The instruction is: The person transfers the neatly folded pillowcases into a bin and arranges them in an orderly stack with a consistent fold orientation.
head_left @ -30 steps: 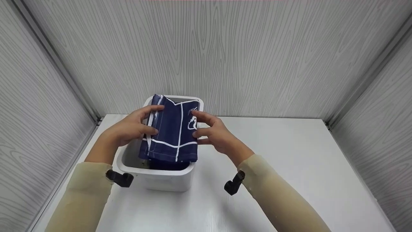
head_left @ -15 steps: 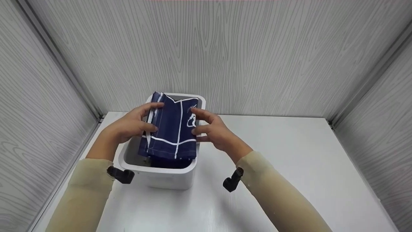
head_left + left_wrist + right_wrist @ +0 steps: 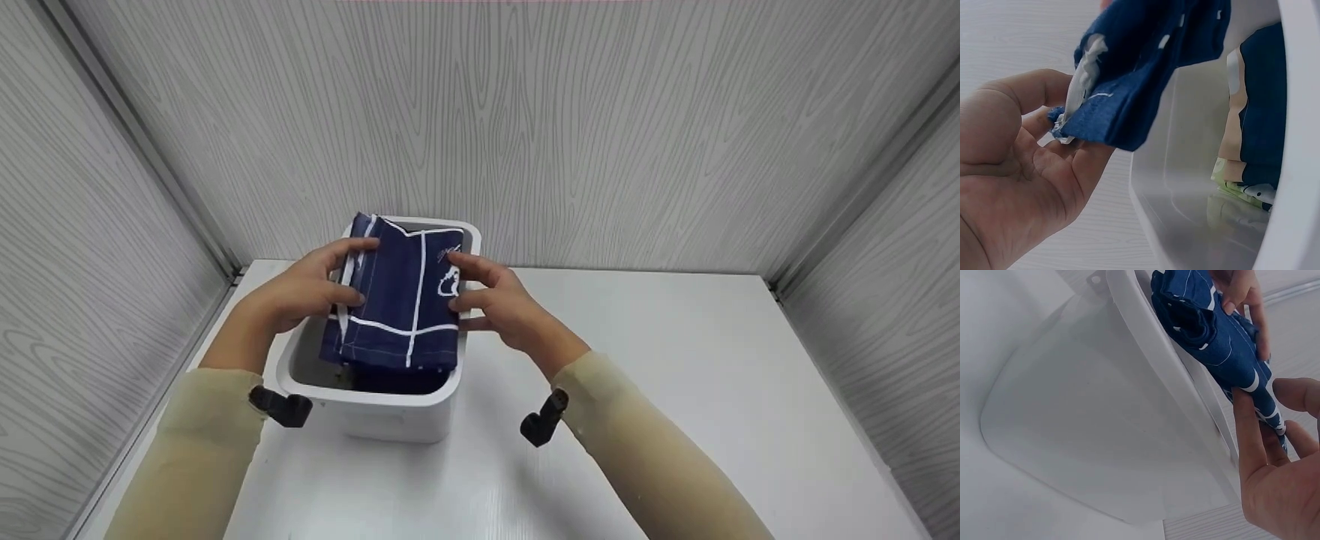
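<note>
A folded navy cloth [image 3: 394,292] with white lines and a white printed figure is held over the mouth of a white plastic bin [image 3: 390,412]. My left hand [image 3: 300,289] grips its left edge, thumb on top and other fingers underneath. On the opposite edge, my right hand [image 3: 499,304] pinches the cloth near the print. From the left wrist, the cloth's layered edge [image 3: 1129,107] hangs above the bin's rim, and a white strip shows in the fold. The right wrist view shows fingers [image 3: 1249,433] of my right hand supporting the cloth from below.
Inside the bin lie more folded fabrics: a navy one [image 3: 1264,112] with a beige border and a green patterned one [image 3: 1241,191] beneath it. The bin stands on a white table [image 3: 637,375], with grey wood-grain panels [image 3: 525,135] behind and at both sides.
The head view has shifted slightly since a second ago. Both hands keep their hold on the cloth over the bin, with hardly any movement.
</note>
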The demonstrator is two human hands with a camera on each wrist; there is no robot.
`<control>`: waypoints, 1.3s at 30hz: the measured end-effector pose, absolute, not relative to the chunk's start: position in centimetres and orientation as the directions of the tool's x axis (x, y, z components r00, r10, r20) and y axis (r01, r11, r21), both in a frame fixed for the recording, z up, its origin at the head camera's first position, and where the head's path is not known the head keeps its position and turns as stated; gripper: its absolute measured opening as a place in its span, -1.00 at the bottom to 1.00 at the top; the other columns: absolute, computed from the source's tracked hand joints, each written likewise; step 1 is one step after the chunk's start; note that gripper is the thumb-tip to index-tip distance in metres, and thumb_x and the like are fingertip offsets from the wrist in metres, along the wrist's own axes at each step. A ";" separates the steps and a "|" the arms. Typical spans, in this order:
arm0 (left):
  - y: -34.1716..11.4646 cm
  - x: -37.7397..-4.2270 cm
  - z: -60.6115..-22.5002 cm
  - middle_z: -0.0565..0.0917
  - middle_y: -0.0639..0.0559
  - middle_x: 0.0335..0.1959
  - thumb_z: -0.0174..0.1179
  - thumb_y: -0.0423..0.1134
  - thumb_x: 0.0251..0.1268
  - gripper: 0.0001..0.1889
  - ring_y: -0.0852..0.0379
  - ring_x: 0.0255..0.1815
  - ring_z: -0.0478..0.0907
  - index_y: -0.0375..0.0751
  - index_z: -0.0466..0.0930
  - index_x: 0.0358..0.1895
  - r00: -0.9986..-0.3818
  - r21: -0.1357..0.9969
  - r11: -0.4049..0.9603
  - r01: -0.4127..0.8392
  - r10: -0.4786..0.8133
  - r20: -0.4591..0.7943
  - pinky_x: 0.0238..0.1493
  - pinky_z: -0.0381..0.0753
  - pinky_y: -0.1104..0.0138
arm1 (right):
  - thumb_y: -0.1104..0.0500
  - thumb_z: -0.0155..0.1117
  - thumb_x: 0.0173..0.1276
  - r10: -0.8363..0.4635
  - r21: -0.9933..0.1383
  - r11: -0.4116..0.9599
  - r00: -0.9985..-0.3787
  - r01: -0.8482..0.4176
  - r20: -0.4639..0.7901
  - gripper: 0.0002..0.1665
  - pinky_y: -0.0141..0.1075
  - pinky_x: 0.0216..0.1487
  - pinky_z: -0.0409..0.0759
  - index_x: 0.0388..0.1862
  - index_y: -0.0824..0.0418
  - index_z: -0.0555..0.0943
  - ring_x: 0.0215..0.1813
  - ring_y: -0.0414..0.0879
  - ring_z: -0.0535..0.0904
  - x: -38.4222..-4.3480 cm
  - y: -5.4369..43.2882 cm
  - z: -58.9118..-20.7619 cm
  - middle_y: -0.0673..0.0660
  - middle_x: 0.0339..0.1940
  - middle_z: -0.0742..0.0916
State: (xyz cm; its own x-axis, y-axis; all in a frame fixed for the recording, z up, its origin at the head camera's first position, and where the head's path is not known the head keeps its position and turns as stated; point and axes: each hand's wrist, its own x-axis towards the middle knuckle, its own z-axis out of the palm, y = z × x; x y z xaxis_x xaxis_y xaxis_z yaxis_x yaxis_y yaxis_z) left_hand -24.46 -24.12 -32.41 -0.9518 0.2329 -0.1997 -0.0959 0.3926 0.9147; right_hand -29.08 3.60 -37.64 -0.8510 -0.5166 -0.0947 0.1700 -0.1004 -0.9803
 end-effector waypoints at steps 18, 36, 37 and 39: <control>-23.4 -24.5 -32.1 0.04 -0.13 0.58 0.19 -0.53 0.13 -0.11 -0.16 0.19 0.44 0.14 0.15 0.55 -0.957 0.870 0.488 -0.065 0.218 -0.194 0.02 0.60 0.15 | 0.55 0.23 0.09 -0.510 -0.984 -0.075 -0.854 0.160 -0.100 -0.07 -0.02 -0.03 0.71 0.46 0.00 0.42 0.12 0.06 0.58 -28.7 3.3 -37.3 0.09 0.35 0.48; -23.1 -24.8 -32.7 0.16 -0.21 0.51 0.18 -0.38 0.30 -0.23 -0.18 0.28 0.38 0.02 0.14 0.56 -0.966 0.826 0.564 -0.016 0.205 -0.159 0.27 0.44 -0.03 | 0.57 0.20 0.10 -0.500 -0.987 -0.052 -0.860 0.151 -0.105 -0.07 -0.01 -0.08 0.72 0.48 0.06 0.39 0.09 0.11 0.61 -28.4 3.5 -37.0 0.19 0.35 0.48; -23.1 -24.8 -32.7 0.18 -0.21 0.51 0.18 -0.36 0.31 -0.24 -0.18 0.27 0.40 0.03 0.14 0.56 -0.966 0.825 0.565 -0.020 0.200 -0.161 0.26 0.45 -0.03 | 0.56 0.20 0.10 -0.501 -0.987 -0.051 -0.858 0.154 -0.108 -0.07 -0.01 -0.07 0.72 0.48 0.06 0.38 0.09 0.11 0.61 -28.4 3.5 -37.0 0.19 0.35 0.48; -23.1 -24.8 -32.8 0.19 -0.22 0.50 0.17 -0.34 0.33 -0.26 -0.18 0.24 0.45 0.03 0.14 0.56 -0.966 0.823 0.567 -0.025 0.198 -0.165 0.24 0.48 -0.02 | 0.56 0.21 0.11 -0.502 -0.987 -0.045 -0.858 0.156 -0.112 -0.08 -0.01 -0.07 0.72 0.48 0.06 0.39 0.10 0.11 0.61 -28.4 3.5 -37.0 0.19 0.35 0.48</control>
